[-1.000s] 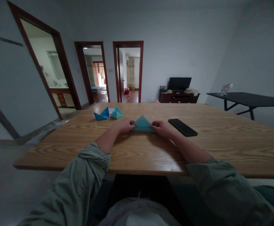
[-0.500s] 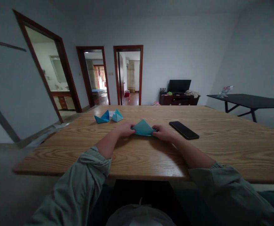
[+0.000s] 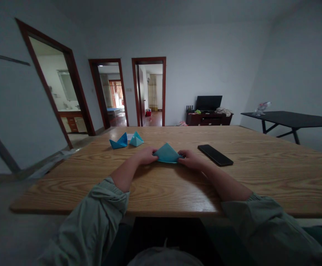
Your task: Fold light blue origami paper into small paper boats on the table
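A folded light-blue sheet of paper, peaked like a triangle, is held between my two hands just above or on the wooden table. My left hand pinches its left corner, and my right hand pinches the right corner. Some fingertips are hidden behind the paper. Beyond my left hand stand a darker blue folded paper boat and a light-blue folded paper piece with a pointed top.
A black smartphone lies on the table to the right of my right hand. A whitish slip is partly hidden behind the folded pieces. Further off are a black table and a television on a dark cabinet.
The view has tipped and shifted slightly, so everything sits a little lower and further left. Both hands keep their hold on the paper's corners, with hardly any movement of their own.
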The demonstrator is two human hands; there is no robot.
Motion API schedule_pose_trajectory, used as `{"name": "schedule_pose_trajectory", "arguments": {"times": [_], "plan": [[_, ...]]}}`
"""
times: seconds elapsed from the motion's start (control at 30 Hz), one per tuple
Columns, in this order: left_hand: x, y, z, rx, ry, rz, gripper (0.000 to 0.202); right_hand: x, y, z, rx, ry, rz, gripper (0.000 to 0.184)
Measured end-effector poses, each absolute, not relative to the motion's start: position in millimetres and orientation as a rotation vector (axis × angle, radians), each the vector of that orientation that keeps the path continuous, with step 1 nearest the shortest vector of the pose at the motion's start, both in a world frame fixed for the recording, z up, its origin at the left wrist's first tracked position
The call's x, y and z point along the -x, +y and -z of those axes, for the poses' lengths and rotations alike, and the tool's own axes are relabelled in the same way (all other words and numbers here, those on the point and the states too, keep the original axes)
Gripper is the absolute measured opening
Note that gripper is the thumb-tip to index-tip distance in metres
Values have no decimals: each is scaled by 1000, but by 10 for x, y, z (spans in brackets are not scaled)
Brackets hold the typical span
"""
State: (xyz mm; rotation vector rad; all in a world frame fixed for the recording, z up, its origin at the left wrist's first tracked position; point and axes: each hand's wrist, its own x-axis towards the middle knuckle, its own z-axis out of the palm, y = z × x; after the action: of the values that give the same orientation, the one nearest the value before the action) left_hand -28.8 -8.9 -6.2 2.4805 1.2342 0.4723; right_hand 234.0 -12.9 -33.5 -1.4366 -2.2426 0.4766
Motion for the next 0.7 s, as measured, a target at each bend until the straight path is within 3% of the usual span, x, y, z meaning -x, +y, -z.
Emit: {"name": "schedule_pose_trajectory", "arguments": {"times": [0.4, 0.7], "plan": [[308, -65, 91, -2474, 1243, -479, 31, -2330, -175, 297, 1445, -2239, -497, 21], [318, -49, 110, -2445, 1276, -479, 31, -2340, -163, 299, 1530, -2279, -374, 30]]}}
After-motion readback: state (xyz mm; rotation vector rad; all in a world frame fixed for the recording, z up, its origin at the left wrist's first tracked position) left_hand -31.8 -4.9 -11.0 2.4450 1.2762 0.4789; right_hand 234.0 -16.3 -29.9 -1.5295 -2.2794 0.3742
